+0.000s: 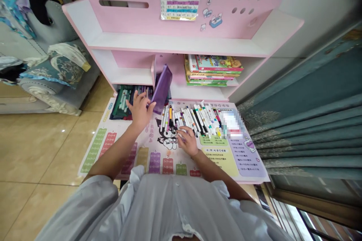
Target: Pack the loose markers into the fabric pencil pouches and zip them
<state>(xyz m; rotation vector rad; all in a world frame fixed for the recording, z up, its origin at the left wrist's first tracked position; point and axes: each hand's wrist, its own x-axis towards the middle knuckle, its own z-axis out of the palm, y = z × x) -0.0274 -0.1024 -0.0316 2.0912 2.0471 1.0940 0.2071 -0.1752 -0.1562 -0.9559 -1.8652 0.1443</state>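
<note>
My left hand (140, 110) reaches over a dark pen case at the desk's back left, its fingers spread and its thumb by the upright purple lid (162, 89). Light-coloured pens (123, 99) lie in the green left part of the case. More pens (145, 91) show behind my fingers, partly hidden. At the middle of the desk, my right hand (187, 141) rests with fingers apart at the lower ends of a row of loose markers (195, 118). Most markers are white with coloured or black ends. Nothing is visibly held in either hand.
The pink and white desk (149, 135) has a printed mat with sums and a cartoon figure. A blurred packet (232, 123) lies right of the markers. Books (213, 68) are stacked in the shelf behind. A curtain (285, 120) hangs at right; a sofa (56, 64) stands at left.
</note>
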